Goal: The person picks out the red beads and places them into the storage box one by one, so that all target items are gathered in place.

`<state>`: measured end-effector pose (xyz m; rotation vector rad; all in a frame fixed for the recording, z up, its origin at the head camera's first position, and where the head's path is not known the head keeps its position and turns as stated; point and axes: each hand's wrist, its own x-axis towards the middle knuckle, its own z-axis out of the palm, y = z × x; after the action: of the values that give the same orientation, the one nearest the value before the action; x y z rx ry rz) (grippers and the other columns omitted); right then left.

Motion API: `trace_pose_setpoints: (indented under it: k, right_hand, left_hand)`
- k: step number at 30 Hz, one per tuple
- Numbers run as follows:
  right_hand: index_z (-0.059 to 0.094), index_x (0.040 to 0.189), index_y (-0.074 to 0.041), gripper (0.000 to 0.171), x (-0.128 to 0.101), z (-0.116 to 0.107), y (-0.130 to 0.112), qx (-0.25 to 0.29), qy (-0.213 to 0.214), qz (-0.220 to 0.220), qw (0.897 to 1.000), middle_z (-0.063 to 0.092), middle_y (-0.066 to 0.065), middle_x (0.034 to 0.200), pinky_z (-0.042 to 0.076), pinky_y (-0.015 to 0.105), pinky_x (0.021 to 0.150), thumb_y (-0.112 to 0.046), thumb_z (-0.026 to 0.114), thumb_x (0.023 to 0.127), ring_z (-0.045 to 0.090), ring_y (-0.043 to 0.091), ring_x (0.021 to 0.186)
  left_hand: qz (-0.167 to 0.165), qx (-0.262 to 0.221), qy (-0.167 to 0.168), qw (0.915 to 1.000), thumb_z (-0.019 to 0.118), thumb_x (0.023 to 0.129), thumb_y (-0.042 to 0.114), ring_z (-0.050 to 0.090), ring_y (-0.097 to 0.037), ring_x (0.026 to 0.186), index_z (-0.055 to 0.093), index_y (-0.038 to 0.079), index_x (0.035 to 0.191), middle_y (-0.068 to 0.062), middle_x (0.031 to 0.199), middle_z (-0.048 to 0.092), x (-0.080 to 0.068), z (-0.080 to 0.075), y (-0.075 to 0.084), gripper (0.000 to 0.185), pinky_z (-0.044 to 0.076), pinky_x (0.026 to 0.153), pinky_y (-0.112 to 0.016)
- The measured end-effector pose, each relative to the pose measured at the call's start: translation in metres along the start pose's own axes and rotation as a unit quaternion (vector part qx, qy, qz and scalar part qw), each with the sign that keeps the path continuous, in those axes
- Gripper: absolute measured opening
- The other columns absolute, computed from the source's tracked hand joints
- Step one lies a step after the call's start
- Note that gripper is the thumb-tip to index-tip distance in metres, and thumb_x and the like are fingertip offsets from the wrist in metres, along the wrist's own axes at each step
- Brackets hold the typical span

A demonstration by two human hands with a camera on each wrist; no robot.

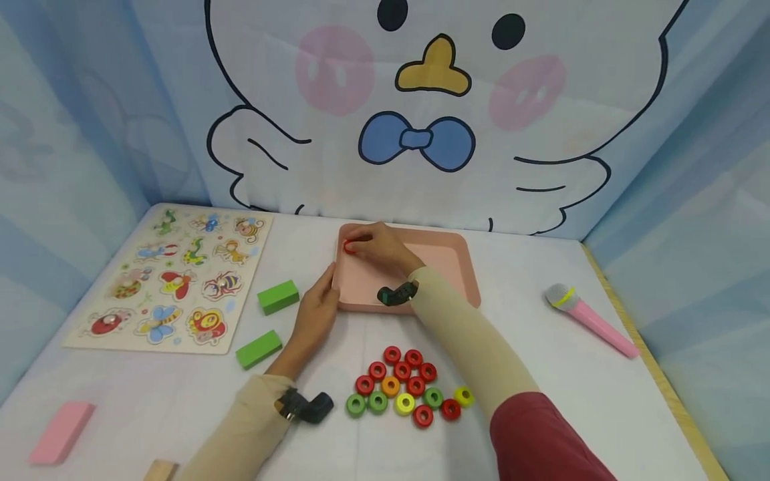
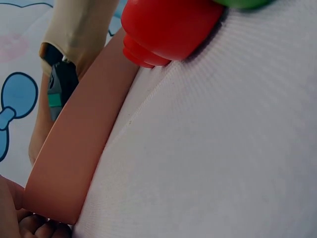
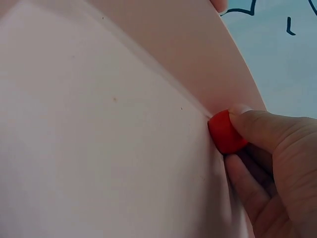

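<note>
A shallow pink tray lies at the back of the table. My right hand reaches into its back left corner and pinches a red ring-shaped bead between thumb and fingers, low against the tray wall. My left hand holds the tray at its front left, with a fingertip showing over the rim in the right wrist view. In front of the tray lies a group of ring beads: several red ones, several green ones, an orange one and two yellow ones.
A board of insect pictures lies at the left, with two green blocks beside it. Nearer the front left are a pink block and a wooden block. A pink toy microphone lies at the right. Printed curtains surround the table.
</note>
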<state>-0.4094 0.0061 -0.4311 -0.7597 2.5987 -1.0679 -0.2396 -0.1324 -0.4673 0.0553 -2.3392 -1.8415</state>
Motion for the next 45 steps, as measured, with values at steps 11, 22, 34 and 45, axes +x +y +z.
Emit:
trace_pose_setpoints:
  k: [11,22,34,45]
  right_hand:
    - [0.066,0.131,-0.022,0.04,-0.007,-0.01,0.002,0.06,-0.011,0.004,0.998,0.059,-0.003,0.133,0.045,0.031,0.1,-0.039,0.062,0.096,0.051,0.014,0.118]
    - [0.062,0.135,-0.02,0.046,-0.078,-0.037,-0.014,0.061,0.01,-0.014,0.998,0.061,-0.003,0.129,0.05,0.033,0.098,-0.041,0.064,0.094,0.055,0.014,0.119]
    - [0.061,0.129,0.001,0.037,-0.213,-0.033,0.004,0.105,-0.027,-0.108,0.988,0.062,0.017,0.127,0.051,0.03,0.095,-0.011,0.066,0.094,0.06,0.028,0.116]
    - [0.067,0.123,-0.003,0.032,-0.283,-0.005,0.03,0.132,-0.024,-0.083,0.988,0.064,0.008,0.125,0.052,0.035,0.094,-0.011,0.069,0.092,0.061,0.023,0.113]
  left_hand:
    - [0.007,-0.001,0.005,1.0,0.039,0.101,0.013,0.028,-0.02,0.143,0.031,0.005,0.154,-0.006,0.155,0.033,0.002,0.0,0.001,0.054,0.021,0.118,-0.034]
    - [-0.026,0.009,-0.002,0.9996,0.038,0.104,0.017,0.026,-0.019,0.144,0.028,0.01,0.156,-0.004,0.158,0.03,0.001,0.001,0.004,0.053,0.023,0.117,-0.036]
    - [-0.02,0.0,-0.005,0.9998,0.038,0.104,0.016,0.024,-0.017,0.144,0.029,0.008,0.155,-0.004,0.158,0.029,0.0,-0.002,0.005,0.053,0.021,0.117,-0.034]
    - [-0.02,0.008,-0.012,0.9997,0.038,0.105,0.016,0.023,-0.017,0.145,0.027,0.009,0.156,-0.004,0.158,0.028,-0.001,0.0,0.005,0.052,0.021,0.118,-0.034]
